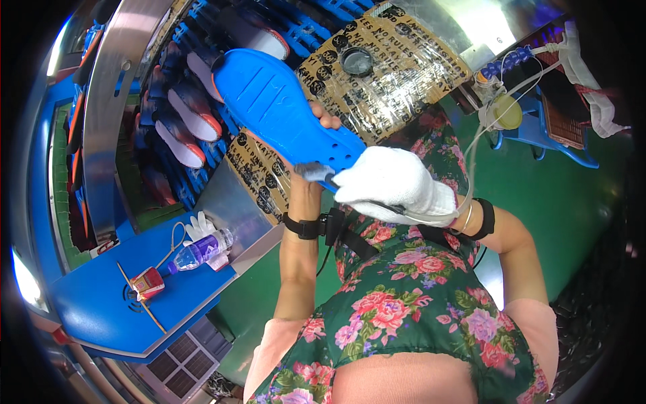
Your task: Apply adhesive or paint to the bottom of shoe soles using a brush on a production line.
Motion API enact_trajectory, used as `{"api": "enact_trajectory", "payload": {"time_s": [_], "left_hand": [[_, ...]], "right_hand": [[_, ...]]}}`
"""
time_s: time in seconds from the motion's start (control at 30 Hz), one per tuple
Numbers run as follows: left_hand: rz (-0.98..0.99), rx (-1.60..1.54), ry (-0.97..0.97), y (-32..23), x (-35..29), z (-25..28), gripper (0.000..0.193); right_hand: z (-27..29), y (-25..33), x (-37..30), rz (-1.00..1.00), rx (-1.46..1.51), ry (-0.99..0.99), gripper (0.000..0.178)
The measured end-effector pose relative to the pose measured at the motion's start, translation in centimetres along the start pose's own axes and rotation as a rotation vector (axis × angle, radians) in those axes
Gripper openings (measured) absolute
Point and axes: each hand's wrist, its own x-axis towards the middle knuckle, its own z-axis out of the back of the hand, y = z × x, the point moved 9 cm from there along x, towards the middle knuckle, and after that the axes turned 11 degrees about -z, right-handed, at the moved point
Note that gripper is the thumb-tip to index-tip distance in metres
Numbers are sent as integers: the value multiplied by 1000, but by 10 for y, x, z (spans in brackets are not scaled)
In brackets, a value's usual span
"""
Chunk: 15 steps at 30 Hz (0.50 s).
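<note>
My bare left hand [326, 116] grips a bright blue shoe sole [272, 94], its fingers over the right edge and most of the palm hidden beneath. Slots cross the sole's wide end, and small round holes dot its narrow end. In a white knitted glove, my right hand [393, 183] is closed on a brush with dark grey bristles [311, 170]. The bristles lie at the sole's lower narrow end; I cannot tell whether they touch it. A thin clear tube [464, 161] runs along the gloved hand.
Racks at upper left hold several shoe uppers [195, 118]. A taped cardboard-covered surface [397, 67] bears a dark round cup [356, 62]. On the blue ledge [87, 289] are a bottle [202, 250], a white glove [200, 225] and a small red container [147, 283]. A yellowish pot [506, 112] stands at right.
</note>
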Motion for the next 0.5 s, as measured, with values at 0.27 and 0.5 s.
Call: {"api": "enact_trajectory", "payload": {"time_s": [0.27, 0.5], "left_hand": [[-45, 32, -91, -17, 14, 3, 116], [129, -4, -126, -14, 10, 11, 121]], "right_hand": [[2, -4, 1, 31, -11, 42, 28], [2, -21, 5, -100, 184, 119, 21]]}}
